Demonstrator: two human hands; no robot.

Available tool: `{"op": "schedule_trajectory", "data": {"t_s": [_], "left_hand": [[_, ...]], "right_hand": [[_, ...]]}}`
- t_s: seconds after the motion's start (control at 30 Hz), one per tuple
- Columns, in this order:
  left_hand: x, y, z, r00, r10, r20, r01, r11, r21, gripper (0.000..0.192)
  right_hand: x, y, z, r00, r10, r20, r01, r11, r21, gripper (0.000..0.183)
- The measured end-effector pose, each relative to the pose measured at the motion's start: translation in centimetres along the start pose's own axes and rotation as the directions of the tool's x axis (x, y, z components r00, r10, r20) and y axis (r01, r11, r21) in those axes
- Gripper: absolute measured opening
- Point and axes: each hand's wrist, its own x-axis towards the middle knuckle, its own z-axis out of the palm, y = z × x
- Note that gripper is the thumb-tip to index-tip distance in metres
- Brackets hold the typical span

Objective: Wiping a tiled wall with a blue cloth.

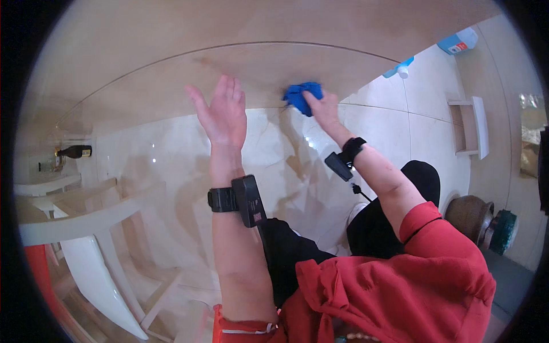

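A crumpled blue cloth (303, 97) is in my right hand (324, 106), pressed between thumb and fingers against the lower part of a smooth beige panel (257, 64). To the left, my left hand (225, 109) is spread in front of the same panel with its thumb apart and nothing in it; whether its fingertips touch the surface is hard to tell. Both wrists wear black straps with small black devices. A thin dark seam runs across the panel above my hands.
Pale glossy floor tiles (377, 128) lie below. At right are a container of blue liquid (459, 41), a white-capped bottle (402, 70), a small white open box (467, 127) and a brown pot (467, 216). White chairs (98, 278) and a dark bottle (77, 151) are at left.
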Motion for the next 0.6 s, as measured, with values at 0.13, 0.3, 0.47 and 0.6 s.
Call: {"op": "schedule_trajectory", "data": {"t_s": [0.13, 0.3, 0.47, 0.6], "left_hand": [[0.0, 0.3, -0.1, 1.000, 0.008, 0.009, -0.008, 1.000, 0.020, 0.112], [0.1, 0.2, -0.2, 1.000, 0.023, -0.008, -0.023, 1.000, 0.007, 0.113], [-0.2, 1.3, 0.0, 0.998, 0.057, -0.042, -0.058, 0.998, -0.034, 0.114], [0.1, 0.9, 0.1, 0.996, 0.085, 0.011, -0.085, 0.996, -0.025, 0.115]], "right_hand": [[-0.4, 0.7, 0.6, 0.974, 0.221, -0.041, -0.225, 0.960, -0.169, 0.030], [1.1, -7.2, 6.5, 0.972, -0.077, 0.222, 0.090, 0.995, -0.052, 0.030], [-0.2, -2.1, 5.6, 0.986, -0.067, 0.151, 0.056, 0.995, 0.078, 0.030], [-0.4, 1.6, 3.9, 0.968, 0.203, 0.148, -0.192, 0.977, -0.088, 0.028]]}}
